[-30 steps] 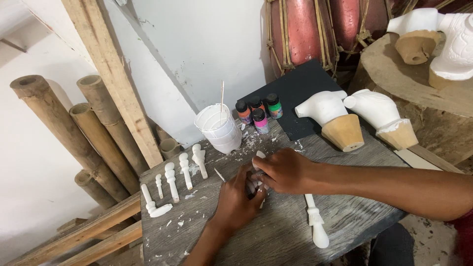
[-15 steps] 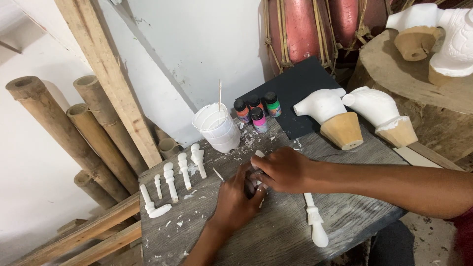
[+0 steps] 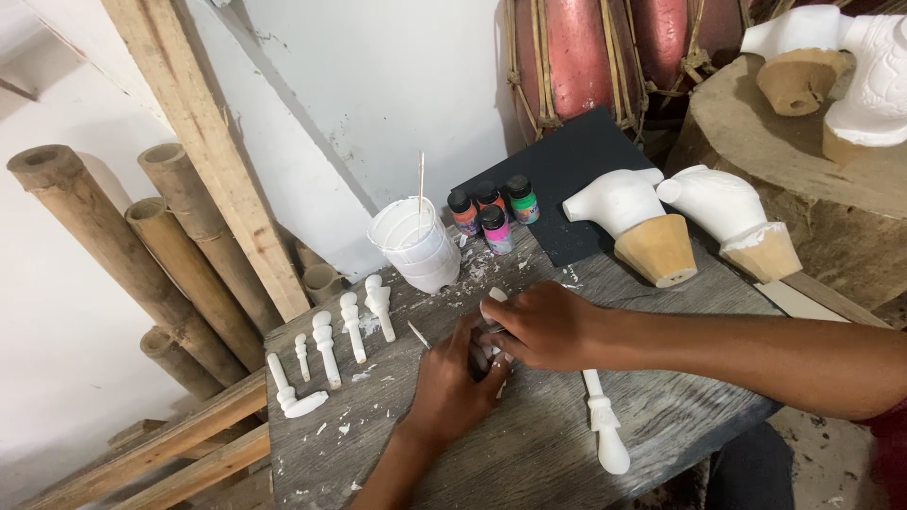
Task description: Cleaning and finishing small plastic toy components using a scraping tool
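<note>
I count four small paint bottles (image 3: 493,210) clustered beyond my hands. One white plastic cup (image 3: 416,244) sits beside them with one thin stick (image 3: 421,184) standing in it. Left of my hands lie five white turned spindles (image 3: 326,348) in a row, and one more long white spindle (image 3: 603,427) lies just right of them. Two white plaster casts on tan bases (image 3: 652,227) stand beyond my right forearm. Four bamboo poles (image 3: 142,255) lean far to the left.
</note>
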